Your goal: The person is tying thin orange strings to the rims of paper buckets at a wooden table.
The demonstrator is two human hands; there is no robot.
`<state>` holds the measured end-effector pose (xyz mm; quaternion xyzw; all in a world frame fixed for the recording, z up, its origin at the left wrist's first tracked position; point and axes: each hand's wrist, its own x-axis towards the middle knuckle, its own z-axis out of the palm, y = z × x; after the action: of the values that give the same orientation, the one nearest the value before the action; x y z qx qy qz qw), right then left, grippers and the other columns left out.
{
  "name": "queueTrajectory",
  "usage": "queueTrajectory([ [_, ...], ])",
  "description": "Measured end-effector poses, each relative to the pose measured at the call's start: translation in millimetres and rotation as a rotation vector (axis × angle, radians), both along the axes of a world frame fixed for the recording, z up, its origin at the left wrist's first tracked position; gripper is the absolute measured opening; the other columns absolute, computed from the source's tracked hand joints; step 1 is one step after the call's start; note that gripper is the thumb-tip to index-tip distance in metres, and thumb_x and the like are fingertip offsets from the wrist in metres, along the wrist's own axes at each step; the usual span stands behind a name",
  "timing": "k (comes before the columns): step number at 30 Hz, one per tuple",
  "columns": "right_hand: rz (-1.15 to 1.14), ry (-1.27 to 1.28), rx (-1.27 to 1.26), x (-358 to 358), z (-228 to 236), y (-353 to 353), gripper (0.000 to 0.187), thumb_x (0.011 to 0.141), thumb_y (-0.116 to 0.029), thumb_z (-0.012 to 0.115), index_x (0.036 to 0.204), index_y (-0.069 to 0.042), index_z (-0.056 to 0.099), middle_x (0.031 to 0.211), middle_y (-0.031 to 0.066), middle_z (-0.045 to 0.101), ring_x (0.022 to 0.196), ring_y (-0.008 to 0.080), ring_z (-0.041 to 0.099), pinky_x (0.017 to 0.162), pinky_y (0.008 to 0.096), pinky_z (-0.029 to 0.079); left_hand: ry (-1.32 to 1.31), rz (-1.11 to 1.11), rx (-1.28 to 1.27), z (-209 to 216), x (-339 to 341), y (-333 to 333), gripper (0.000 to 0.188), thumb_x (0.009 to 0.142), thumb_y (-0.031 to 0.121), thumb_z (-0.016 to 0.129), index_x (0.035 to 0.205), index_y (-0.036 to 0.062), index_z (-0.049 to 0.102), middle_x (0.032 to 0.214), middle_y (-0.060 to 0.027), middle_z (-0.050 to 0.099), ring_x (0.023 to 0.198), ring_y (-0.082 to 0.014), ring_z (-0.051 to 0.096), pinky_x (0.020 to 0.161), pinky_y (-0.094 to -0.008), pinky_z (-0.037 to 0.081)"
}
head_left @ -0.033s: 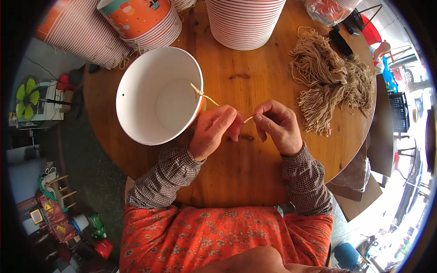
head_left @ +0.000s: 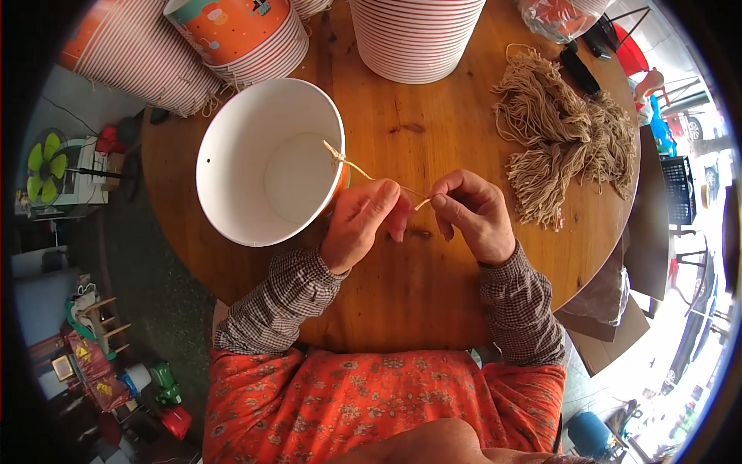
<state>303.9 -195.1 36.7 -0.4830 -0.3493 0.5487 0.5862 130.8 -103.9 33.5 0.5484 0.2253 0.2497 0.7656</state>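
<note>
A white paper bucket (head_left: 232, 178) lies tipped on the table with its open mouth facing me and a small dark hole in its left wall. A thin beige string (head_left: 356, 167) shows a knot and a short tail at the bucket's right rim and runs from there to my hands. My left hand (head_left: 367, 219), close beside the bucket, is closed with thumb and forefinger pinching the string. To its right, my right hand (head_left: 475, 216) pinches the string near its short loose end between thumb and forefinger, other fingers curled.
A bundle of beige strings (head_left: 568, 131) lies on the round wooden table (head_left: 417, 301) at right, by a black-handled object (head_left: 578, 69). Nested buckets stand at the back: a tall stack (head_left: 417, 39), an orange-patterned stack (head_left: 239, 39), and another leaning stack (head_left: 139, 58) at far left.
</note>
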Motion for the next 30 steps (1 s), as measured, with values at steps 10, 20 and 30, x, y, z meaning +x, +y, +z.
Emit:
queueTrajectory([
  [10,0.004,-0.137,-0.035,-4.9,1.9,-1.0,0.007,0.091,-0.008,0.062,0.091,-0.001,0.058,0.07,-0.0042,0.054,0.059,0.0016,0.05,0.051,0.0179,0.042,0.164,0.06,0.225,1.5,-0.2,-9.5,0.032,0.1,0.025,0.05,0.081,-0.0002,0.057,0.066,-0.002,0.052,0.057,-0.0084,0.05,0.051,-0.0236,0.041],
  [20,-0.015,-0.198,-0.042,-4.0,5.4,-2.5,0.007,0.09,-0.007,0.063,0.091,-0.001,0.059,0.073,-0.0049,0.055,0.062,0.0008,0.05,0.054,0.0176,0.043,0.197,0.137,0.391,4.9,2.9,-13.1,0.03,0.101,0.022,0.046,0.085,-0.0007,0.056,0.069,-0.0027,0.054,0.061,-0.0098,0.051,0.057,-0.0258,0.043],
  [30,0.02,-0.216,-0.046,-6.4,5.9,-2.9,0.008,0.09,-0.007,0.064,0.092,-0.001,0.059,0.075,-0.0046,0.056,0.064,0.0006,0.051,0.056,0.0172,0.043,0.214,0.105,0.372,5.4,1.1,-13.9,0.023,0.099,0.015,0.051,0.082,-0.0002,0.055,0.068,-0.0033,0.053,0.06,-0.0091,0.05,0.052,-0.0254,0.04],
])
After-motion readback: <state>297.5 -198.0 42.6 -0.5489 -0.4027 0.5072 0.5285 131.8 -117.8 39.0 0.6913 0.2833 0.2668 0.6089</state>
